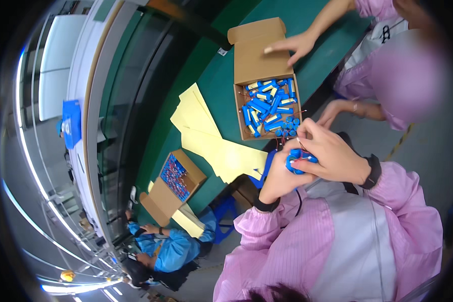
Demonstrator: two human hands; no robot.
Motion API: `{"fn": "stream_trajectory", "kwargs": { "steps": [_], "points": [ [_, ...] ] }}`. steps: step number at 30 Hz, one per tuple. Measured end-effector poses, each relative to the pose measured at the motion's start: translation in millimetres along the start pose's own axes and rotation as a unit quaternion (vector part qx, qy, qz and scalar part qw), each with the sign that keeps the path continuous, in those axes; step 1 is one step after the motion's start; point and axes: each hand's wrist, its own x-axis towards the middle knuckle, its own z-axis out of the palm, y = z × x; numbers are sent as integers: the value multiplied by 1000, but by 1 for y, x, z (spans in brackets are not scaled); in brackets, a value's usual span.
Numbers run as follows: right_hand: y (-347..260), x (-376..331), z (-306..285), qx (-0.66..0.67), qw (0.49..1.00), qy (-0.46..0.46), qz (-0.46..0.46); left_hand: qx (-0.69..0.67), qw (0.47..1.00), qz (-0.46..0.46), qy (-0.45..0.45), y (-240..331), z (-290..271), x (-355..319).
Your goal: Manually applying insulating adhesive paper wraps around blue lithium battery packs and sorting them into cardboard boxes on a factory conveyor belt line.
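Note:
Close to the near end of an open cardboard box [240, 118], my two hands are together around a small bunch of blue cylindrical battery packs [296, 160] with thin red and dark wires. My left hand [279, 177] is closed round the packs from below and the left. From the right, my right hand [334, 153] reaches over them. Its thumb presses on the packs, and its bent fingers are at the wires and a small white connector. Fingers cover part of the bunch. Inside the box lie many more blue packs [261, 106] with pale yellow labels.
Yellow sheets [231, 156] lie on the green table [206, 75], beside a second cardboard box [191, 173] of blue packs. A co-worker's hand [299, 45] is over the first box's lid; their other hand [333, 111] is near mine. A blue-clothed person [176, 249] sits farther along.

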Motion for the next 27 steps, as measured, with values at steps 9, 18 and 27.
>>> {"fn": "stream_trajectory", "kwargs": {
  "steps": [9, 18, 27],
  "points": [
    [29, 17, 4, 7, 986, -109, 123, 70, 981, 10, 180, -56, -88, 30],
    [65, 40, -13, -20, 968, -114, 221, 163, 981, 16, 107, -83, -101, 139],
    [80, 35, -36, -63, 956, -55, 280, 146, 979, 86, 113, -123, -40, 214]
  ]
}}
